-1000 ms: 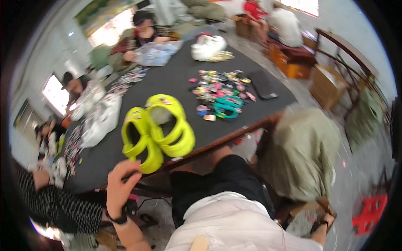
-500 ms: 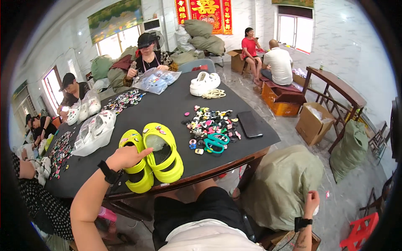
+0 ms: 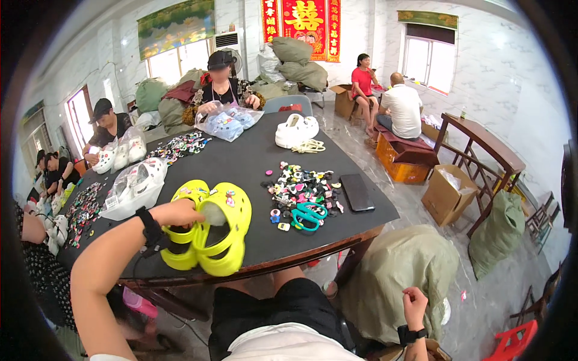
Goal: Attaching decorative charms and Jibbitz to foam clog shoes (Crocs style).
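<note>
The left hand [image 3: 180, 212] grips the yellow clogs [image 3: 211, 231] at the near edge of the black table [image 3: 241, 165], the right hand [image 3: 414, 301] hangs half-curled and empty by a green sack [image 3: 397, 271], clear bags [image 3: 129, 186] lie left, red banners [image 3: 299, 21] hang behind

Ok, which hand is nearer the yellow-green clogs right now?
Left. The left hand rests on the yellow-green clogs at the near edge of the dark table. The right hand is off the table, low by the grey-green sack.
</note>
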`<state>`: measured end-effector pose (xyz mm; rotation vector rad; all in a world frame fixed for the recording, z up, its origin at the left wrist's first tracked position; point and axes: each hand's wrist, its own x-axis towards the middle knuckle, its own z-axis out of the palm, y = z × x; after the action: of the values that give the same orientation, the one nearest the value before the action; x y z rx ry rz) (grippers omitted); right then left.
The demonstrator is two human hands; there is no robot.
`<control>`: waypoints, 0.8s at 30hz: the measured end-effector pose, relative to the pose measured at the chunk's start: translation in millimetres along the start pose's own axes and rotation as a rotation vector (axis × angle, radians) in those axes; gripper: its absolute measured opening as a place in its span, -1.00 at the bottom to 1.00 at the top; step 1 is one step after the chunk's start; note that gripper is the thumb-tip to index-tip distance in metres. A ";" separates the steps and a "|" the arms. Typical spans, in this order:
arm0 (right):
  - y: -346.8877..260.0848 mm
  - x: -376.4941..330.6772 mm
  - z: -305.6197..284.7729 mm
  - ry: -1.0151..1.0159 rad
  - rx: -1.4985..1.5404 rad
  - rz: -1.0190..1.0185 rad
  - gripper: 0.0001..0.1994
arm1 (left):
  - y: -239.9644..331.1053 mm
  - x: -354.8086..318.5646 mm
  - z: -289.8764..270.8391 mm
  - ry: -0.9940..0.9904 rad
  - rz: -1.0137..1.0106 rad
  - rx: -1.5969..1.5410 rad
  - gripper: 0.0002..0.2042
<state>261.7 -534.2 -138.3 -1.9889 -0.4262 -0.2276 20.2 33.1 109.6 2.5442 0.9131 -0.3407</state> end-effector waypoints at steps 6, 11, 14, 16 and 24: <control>-4.6 -3.5 4.4 -0.082 -0.034 0.028 -0.91 | -19.2 -17.8 -41.6 0.118 0.084 0.452 -0.76; -28.2 -0.6 20.1 -0.163 -0.045 -0.035 -0.91 | -39.9 -2.3 -68.6 0.058 0.607 0.521 -0.65; -34.4 -2.6 24.9 -0.194 -0.052 -0.028 -0.91 | -12.9 19.5 -58.2 -0.108 0.850 0.404 -0.74; -40.2 -3.2 31.2 -0.235 -0.080 -0.036 -0.90 | -13.3 29.6 -41.1 -0.021 0.843 0.382 -0.77; -79.0 -15.7 67.8 -0.478 0.016 -0.193 -0.88 | -19.9 24.1 -40.3 -0.018 0.707 0.178 -0.71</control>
<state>214.3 -445.3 -108.0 -1.9798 -0.9230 0.1381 29.0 78.7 130.7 2.8121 -0.0636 -0.2269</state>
